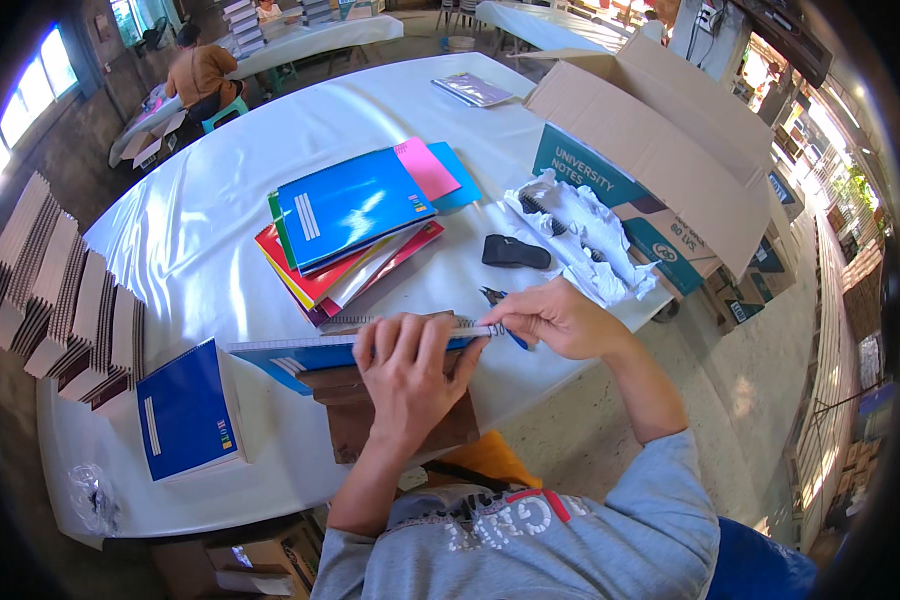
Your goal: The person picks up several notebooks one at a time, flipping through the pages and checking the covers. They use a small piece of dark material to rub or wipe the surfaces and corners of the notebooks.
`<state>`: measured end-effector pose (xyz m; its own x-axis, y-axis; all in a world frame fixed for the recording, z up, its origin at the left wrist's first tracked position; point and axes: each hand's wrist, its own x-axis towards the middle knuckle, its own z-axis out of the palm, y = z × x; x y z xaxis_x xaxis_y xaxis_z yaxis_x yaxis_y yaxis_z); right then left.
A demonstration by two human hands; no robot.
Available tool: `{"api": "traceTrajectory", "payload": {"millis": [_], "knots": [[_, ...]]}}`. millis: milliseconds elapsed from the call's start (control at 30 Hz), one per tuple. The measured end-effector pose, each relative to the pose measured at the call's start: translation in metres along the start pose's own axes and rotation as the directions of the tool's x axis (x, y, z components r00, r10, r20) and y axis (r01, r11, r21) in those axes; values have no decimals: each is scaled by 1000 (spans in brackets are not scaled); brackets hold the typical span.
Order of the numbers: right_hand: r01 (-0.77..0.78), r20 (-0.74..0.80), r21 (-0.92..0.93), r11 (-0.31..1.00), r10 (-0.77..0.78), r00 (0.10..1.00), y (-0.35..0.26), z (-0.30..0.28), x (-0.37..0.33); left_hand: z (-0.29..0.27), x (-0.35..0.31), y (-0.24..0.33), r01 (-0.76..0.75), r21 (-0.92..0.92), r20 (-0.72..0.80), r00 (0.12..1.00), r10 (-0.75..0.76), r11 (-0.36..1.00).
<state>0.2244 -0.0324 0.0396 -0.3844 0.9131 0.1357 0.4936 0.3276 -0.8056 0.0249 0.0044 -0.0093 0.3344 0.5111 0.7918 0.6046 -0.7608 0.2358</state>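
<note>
A blue-covered spiral notebook (285, 358) stands tilted on its edge, its spine upward, over a brown block (407, 418). My left hand (407, 375) is closed over the spine, its fingers curled across and the thumb near the right end. My right hand (562, 322) pinches the end of the wire coil (494, 329) at that right end. Blue-handled pliers (491, 295) show just behind the right hand; whether they touch it I cannot tell. Beyond the notebook lies a pile of colourful notebook covers (355, 208), a blue one on top.
A blue notebook stack (185, 415) and tall rows of bound notebooks (55, 290) stand at the left. To the right are a black strap (515, 252), crumpled white paper with coils (580, 225) and an open carton (660, 150). Another person (198, 75) sits far left.
</note>
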Motion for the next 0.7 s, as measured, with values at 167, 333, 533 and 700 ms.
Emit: {"api": "traceTrajectory", "payload": {"millis": [167,333,533,700], "knots": [[-126,-221,-4,992,122,968,-13,14,-2,-8,0,-18,53,116,-70,996,-45,992],[203,-276,-342,917,-305,912,4,15,-1,-15,4,-21,-35,52,41,999,33,998],[-25,93,-44,999,29,995,-23,6,8,-32,5,-30,-100,-60,210,971,111,993],[-302,269,7,953,289,919,22,-16,42,-52,-3,-48,-122,-165,268,949,164,979]]}}
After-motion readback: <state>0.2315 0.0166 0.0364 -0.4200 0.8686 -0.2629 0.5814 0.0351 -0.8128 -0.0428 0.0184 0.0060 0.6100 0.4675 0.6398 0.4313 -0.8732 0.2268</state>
